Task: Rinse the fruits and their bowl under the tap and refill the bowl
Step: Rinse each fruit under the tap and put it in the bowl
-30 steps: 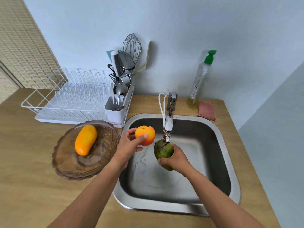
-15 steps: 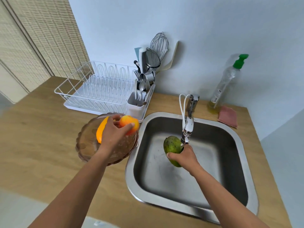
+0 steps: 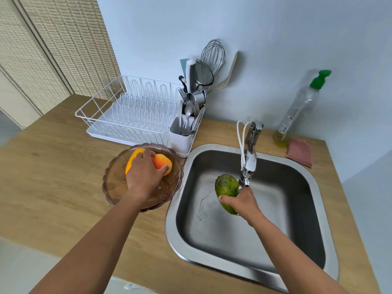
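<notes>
1. Right hand (image 3: 241, 201), centre right, over the sink (image 3: 170, 225): fingers and thumb are wrapped round the lower end of the mango (image 3: 226, 186).
2. Mango: the long axis runs from the grip up and to the left. Its free end stands just left of the tap (image 3: 250, 160) outlet, beside it rather than beneath. Whether water is running cannot be told. Judged step: rinsing. The move turns on bringing that free end rightward under the outlet.
3. Left hand (image 3: 144, 177), centre left, inside the bowl (image 3: 114, 187): fingers are curled over an orange fruit (image 3: 164, 163), holding it low in the bowl. Whether the fruit rests on the bowl floor is hidden by the hand.
4. Yellow fruit (image 3: 132, 161): it lies in the bowl, partly under the left hand, just left of the orange fruit.
5. Bowl: it stands on the counter (image 3: 53, 177), just left of the sink rim. The left hand is the nearer. From the right-hand grip the bowl lies leftward across the rim.
6. Upper frame: dish rack (image 3: 131, 115) behind the bowl, bottle (image 3: 301, 107) and cloth (image 3: 300, 151) behind the sink.
</notes>
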Motion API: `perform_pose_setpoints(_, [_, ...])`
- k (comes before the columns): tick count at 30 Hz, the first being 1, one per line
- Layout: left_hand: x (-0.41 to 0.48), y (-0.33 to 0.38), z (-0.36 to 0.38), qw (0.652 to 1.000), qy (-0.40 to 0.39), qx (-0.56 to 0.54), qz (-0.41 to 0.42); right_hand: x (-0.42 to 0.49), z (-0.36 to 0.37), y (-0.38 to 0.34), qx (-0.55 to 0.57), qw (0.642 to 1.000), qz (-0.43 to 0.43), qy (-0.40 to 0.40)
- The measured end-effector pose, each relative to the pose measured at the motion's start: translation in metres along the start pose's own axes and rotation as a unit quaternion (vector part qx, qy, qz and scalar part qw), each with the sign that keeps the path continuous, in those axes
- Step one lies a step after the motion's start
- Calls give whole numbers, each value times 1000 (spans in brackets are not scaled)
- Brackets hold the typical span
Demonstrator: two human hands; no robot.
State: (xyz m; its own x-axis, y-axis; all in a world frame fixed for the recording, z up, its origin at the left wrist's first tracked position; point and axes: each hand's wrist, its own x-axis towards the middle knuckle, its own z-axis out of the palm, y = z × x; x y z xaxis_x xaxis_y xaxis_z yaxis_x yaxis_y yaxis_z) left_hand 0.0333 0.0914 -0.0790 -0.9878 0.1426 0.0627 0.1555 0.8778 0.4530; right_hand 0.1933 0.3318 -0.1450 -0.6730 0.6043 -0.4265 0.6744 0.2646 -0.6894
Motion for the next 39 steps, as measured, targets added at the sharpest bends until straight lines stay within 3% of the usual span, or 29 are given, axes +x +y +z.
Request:
perform_pose_setpoints(13, [0, 4, 1, 999, 6, 37, 10, 3, -2, 7, 13, 1000, -8, 5])
perform_pose_setpoints(17, [-18, 30, -5, 992, 39, -79, 94, -1, -6, 6, 26, 1000, -15, 5])
perform_pose_setpoints(19, [-35, 50, 1, 974, 1, -174, 145, -4, -8, 5, 32, 999, -21, 3])
perform_pose_setpoints(22, [-51, 73, 27, 953, -103, -249, 141, -7, -12, 5, 39, 999, -25, 6])
perform_pose_setpoints(24, [-56, 85, 44, 935, -202, -279, 82, -10, -14, 5, 46, 998, -31, 5])
perform_pose_setpoints(27, [-59, 101, 59, 863, -350, -362, -46, -16, -19, 6, 42, 998, -50, 1])
perform_pose_setpoints(30, [-57, 104, 70, 803, -436, -390, -113, -21, -24, 9, 23, 997, -68, -10])
perform_pose_setpoints(34, [-54, 104, 87, 739, -497, -433, -138, -25, -32, 15, 44, 995, -83, -29])
perform_pose_setpoints(39, [-60, 108, 103, 725, -489, -465, -140, -27, -44, 15, 113, 988, -97, -37])
